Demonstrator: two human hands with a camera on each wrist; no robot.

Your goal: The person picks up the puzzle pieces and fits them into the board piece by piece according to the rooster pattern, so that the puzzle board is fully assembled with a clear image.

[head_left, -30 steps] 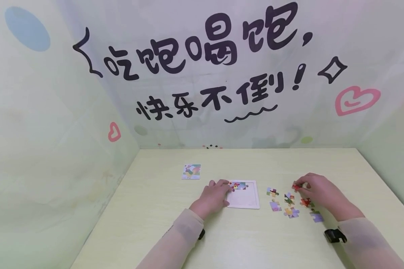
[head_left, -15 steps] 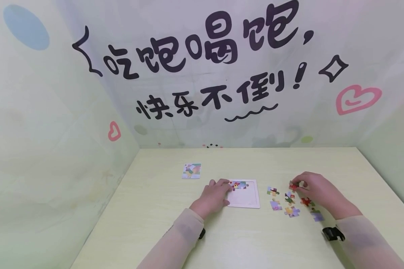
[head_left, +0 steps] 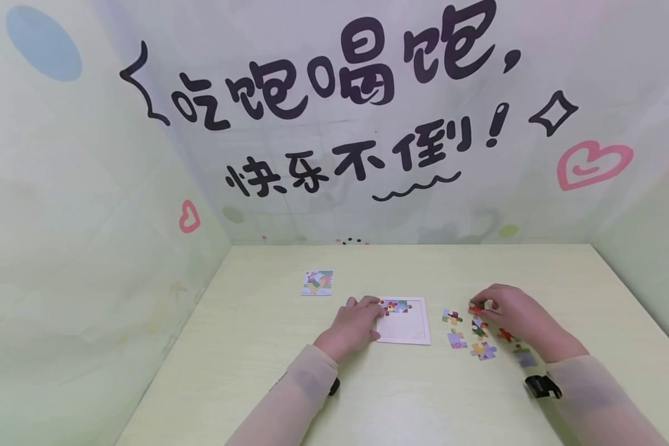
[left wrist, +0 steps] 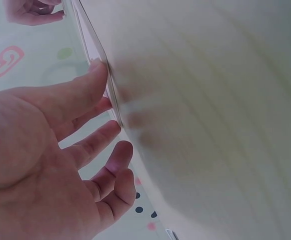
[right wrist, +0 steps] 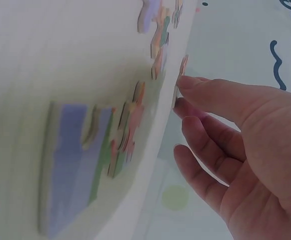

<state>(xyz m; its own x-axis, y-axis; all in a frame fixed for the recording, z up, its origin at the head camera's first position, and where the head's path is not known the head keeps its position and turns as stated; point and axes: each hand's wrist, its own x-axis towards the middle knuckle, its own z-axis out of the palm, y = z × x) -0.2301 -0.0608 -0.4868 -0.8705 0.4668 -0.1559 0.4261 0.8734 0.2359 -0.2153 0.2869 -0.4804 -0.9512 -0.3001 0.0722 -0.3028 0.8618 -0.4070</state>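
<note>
In the head view, my left hand (head_left: 352, 325) holds the left side of a white puzzle tray (head_left: 404, 333), thumb near its front corner and index finger near its back corner. Joined puzzle pieces (head_left: 402, 306) lie along the tray's back edge, partly behind the fingertips. My right hand (head_left: 514, 314) pinches a red puzzle piece (head_left: 473, 308) between thumb and fingers, to the right of the tray. The right wrist view shows this piece edge-on (right wrist: 184, 65) at the thumb tip. In the left wrist view the thumb (left wrist: 88, 85) touches the tray's rim.
Several loose puzzle pieces lie right of the tray, among them a yellow one (head_left: 483, 351), a lilac one (head_left: 456, 339) and a purple-and-green one (head_left: 525, 356). A small square picture card (head_left: 317, 283) lies at the back left. Printed cloth walls (head_left: 312, 217) border the table.
My right hand has moved left with the red puzzle piece, closer to the tray. The left hand and the tray stay in place.
</note>
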